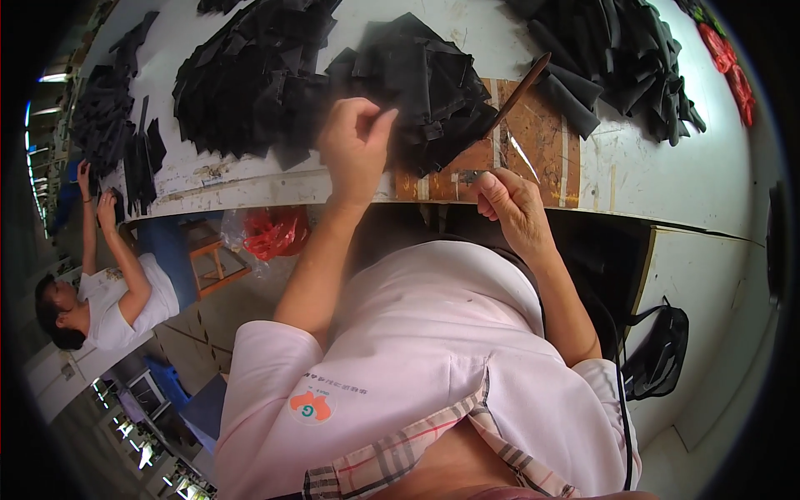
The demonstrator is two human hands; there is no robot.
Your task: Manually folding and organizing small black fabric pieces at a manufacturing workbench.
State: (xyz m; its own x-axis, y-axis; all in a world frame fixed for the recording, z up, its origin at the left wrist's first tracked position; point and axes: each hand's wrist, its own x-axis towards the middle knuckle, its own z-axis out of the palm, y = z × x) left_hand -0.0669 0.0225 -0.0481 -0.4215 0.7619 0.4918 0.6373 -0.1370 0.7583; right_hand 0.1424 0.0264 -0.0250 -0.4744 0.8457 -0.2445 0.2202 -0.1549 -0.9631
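My left hand is raised over the near edge of the table, in front of the black pieces. Its fingers are bent toward the thumb, and whatever they may hold cannot be made out. Closed near the table edge, my right hand pinches a small dark grey piece over the worn brown board. Just beyond my hands lies a loose heap of flat black pieces. A long brown pointed tool lies slantwise across the board, beside a thin shiny strip.
Another black heap lies to the left, and rolled black sheets at the far right. Red plastic bags are at the right edge. Below the table are a red bag and a black bag. A co-worker works at left.
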